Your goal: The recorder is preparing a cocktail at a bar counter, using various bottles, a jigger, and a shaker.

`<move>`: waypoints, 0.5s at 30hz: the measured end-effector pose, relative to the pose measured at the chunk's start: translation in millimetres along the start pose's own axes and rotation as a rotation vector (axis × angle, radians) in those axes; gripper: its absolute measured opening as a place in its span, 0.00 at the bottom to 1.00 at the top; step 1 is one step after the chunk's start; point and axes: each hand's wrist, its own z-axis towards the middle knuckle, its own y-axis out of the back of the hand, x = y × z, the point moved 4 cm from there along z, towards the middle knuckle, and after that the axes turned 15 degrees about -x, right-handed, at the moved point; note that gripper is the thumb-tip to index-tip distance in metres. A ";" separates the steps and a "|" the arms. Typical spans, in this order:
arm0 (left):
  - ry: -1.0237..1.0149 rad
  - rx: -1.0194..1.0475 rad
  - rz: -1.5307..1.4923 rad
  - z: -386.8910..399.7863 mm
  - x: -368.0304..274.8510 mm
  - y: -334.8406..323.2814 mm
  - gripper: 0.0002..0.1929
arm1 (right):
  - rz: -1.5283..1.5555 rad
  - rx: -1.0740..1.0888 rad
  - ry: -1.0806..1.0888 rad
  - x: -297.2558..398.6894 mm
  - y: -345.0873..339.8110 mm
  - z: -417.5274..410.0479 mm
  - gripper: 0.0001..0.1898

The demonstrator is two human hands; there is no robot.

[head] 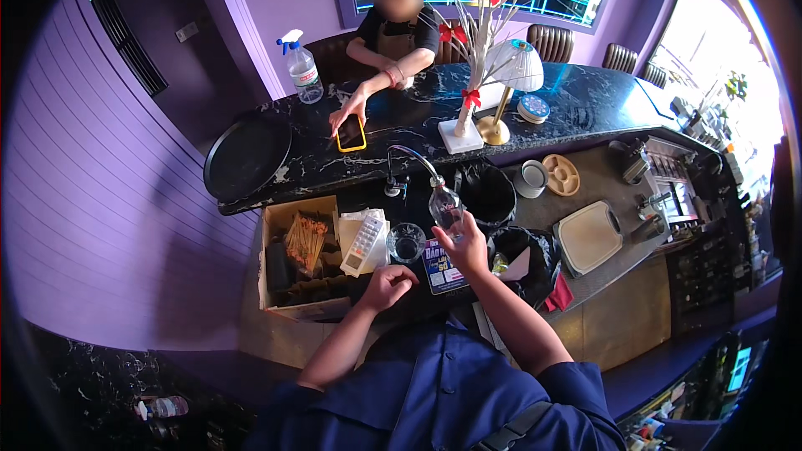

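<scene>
My right hand [463,247] is wrapped around a clear glass bottle [443,203] bearing writing. The bottle's neck is right at the tip of a curved chrome faucet [413,153], and whether water is running cannot be made out. My left hand [390,288] is loosely curled, with nothing visible in it, just below a clear cut-glass tumbler [406,243]. Between my hands lies a printed card [443,285]. To the left of the tumbler, a white remote control [363,245] rests on pale paper or napkins [383,254].
A cardboard box [301,313] holds bundled picks [306,241]. Black-lined bins [485,191] stand right of the faucet, near a cutting board [589,238]. Across the marble counter [401,122], a person [391,44] touches a yellow-cased phone [351,134]. A round tray [247,153] and lamp [514,66] stand there.
</scene>
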 end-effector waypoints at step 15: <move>-0.006 -0.003 -0.018 0.0 -12.9 -1.9 0.09 | 0.020 0.015 -0.021 -1.3 -0.4 -0.2 0.34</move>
